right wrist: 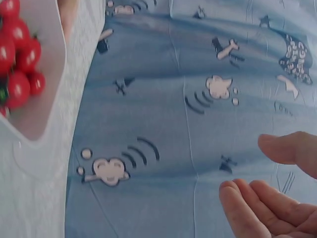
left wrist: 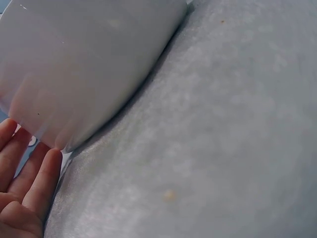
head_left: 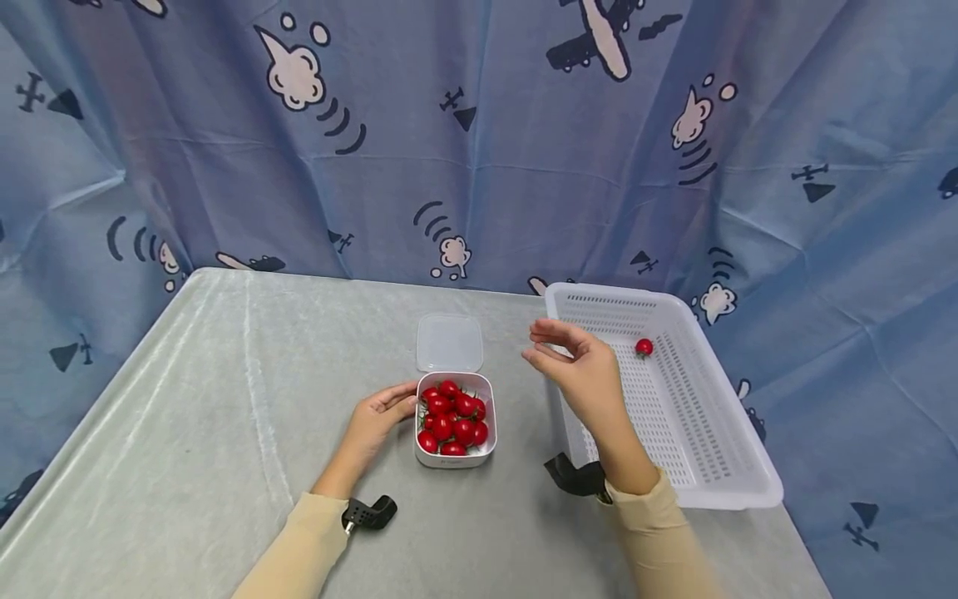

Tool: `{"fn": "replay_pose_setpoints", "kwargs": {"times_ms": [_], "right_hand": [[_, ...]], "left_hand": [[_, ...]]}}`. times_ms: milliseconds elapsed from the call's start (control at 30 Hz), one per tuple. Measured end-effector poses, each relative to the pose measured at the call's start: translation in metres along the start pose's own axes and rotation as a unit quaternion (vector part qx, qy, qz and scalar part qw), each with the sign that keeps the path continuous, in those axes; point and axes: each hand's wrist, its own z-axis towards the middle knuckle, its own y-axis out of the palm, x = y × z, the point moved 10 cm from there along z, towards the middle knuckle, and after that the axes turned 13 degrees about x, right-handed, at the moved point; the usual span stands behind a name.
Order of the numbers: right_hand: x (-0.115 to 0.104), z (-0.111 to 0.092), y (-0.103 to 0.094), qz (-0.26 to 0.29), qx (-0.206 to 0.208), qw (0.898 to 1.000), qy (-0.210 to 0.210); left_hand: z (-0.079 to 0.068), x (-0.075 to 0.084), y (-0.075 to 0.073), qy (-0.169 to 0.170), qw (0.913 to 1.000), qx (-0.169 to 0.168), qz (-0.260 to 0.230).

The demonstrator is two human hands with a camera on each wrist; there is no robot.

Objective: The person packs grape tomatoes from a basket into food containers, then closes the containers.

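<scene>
A small white square container [head_left: 455, 459] filled with cherry tomatoes [head_left: 442, 428] stands on the table. Against its left wall rest the fingertips of my left hand [head_left: 372, 426], the fingers extended rather than wrapped around it. The left wrist view shows these fingers [left wrist: 43, 183] touching the container's pale side [left wrist: 99, 64]. My right hand [head_left: 591, 374] hovers in the air by the left rim of a white basket, thumb and fingers apart with nothing between them. The right wrist view shows that gap too, with part of the tomato container [right wrist: 49, 106] at upper left.
The white slotted plastic basket [head_left: 677, 416] occupies the right side of the table, a single cherry tomato [head_left: 644, 347] inside it. Behind the container lies a clear, flat lid [head_left: 450, 343]. A blue patterned curtain [head_left: 404, 150] hangs behind the grey-white tablecloth [head_left: 195, 433].
</scene>
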Motion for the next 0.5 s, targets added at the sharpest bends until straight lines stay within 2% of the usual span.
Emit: {"fn": "replay_pose_setpoints", "kwargs": {"times_ms": [167,367,500], "right_hand": [[0.001,0.023,-0.014,-0.022,0.023,0.999,-0.004],[0.008,0.053,-0.037,-0.009,0.078,0.997,-0.011],[0.022,0.068,-0.051,-0.048,0.098,0.994,0.006]], "left_hand": [[0.000,0.000,-0.001,0.000,0.9999,0.010,0.003],[-0.001,0.002,0.000,-0.002,1.0000,0.005,-0.005],[-0.002,0.002,0.001,-0.006,1.0000,0.003,-0.003]]}}
